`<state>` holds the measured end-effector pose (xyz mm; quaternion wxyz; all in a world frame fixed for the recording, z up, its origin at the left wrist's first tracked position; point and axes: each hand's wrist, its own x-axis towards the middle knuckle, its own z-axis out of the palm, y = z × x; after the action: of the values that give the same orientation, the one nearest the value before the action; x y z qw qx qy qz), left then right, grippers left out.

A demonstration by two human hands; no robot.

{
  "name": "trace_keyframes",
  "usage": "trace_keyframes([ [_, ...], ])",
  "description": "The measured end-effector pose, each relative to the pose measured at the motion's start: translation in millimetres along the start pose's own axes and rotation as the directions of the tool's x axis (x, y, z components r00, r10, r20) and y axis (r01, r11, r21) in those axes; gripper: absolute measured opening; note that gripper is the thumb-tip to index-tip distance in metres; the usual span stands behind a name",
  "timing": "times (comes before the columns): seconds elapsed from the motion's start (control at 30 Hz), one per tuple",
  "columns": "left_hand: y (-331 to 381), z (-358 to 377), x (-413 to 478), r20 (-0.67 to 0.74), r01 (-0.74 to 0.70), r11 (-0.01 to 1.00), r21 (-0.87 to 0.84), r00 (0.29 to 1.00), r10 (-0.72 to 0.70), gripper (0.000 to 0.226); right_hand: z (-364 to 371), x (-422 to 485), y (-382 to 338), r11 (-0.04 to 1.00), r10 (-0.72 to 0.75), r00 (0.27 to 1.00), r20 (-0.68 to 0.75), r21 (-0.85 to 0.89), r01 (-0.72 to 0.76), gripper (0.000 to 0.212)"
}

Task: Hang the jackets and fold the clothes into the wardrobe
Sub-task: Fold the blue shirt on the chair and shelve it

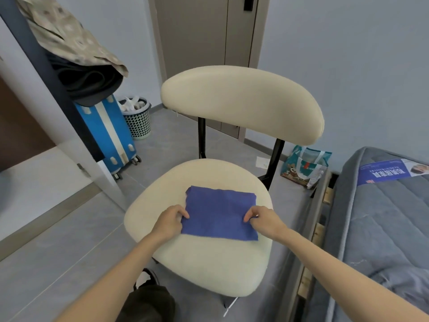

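Together, two hands pinching one blue cloth [220, 214]

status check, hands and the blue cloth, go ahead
Status: left hand pinches left edge of blue cloth; right hand pinches right edge. Cloth flat on cream chair seat. Nothing on top of it.

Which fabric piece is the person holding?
The blue cloth on the chair seat, pinched by the left hand and right hand; the patterned beige garment and dark garment hang untouched, upper left.
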<state>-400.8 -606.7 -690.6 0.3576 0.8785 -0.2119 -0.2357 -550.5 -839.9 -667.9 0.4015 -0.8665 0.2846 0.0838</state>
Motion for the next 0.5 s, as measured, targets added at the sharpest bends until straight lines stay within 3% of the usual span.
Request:
trace_keyframes([
  [0.07, 0.4, 6.4, 3.7, -0.128, 0.058, 0.996, -0.069, 0.99, -0.066, 0.027, 10.1, -0.5, 6.2, 0.999, 0.021, 0.983, -0.183, 0.047, -0.013, 0.018],
  [0.13, 3.7, 14.9, 11.4, -0.18, 0.135, 0.984, -0.113, 0.971, -0.154, 0.03, 21.7, 2.7, 8.6, 0.997, 0.057, 0.961, -0.27, 0.065, -0.04, 0.027],
  [0.3, 17.0, 36.5, 32.7, -0.164, 0.12, 0.989, -0.081, 0.978, -0.132, 0.062, 45.3, 22.3, -1.3, 0.93, 0.323, 0.909, -0.265, 0.265, -0.253, 0.068],
  [0.4, 20.0, 46.0, 43.3, -0.179, 0.189, 0.957, -0.22, 0.957, -0.23, 0.071, 54.5, 38.2, -2.9, 0.873, 0.449, 0.84, -0.304, 0.35, -0.34, 0.065],
  [0.5, 18.3, 50.6, 50.2, -0.145, 0.227, 0.912, -0.34, 0.946, -0.29, 0.057, 62.9, 49.5, -2.7, 0.854, 0.503, 0.793, -0.343, 0.336, -0.396, 0.055],
])
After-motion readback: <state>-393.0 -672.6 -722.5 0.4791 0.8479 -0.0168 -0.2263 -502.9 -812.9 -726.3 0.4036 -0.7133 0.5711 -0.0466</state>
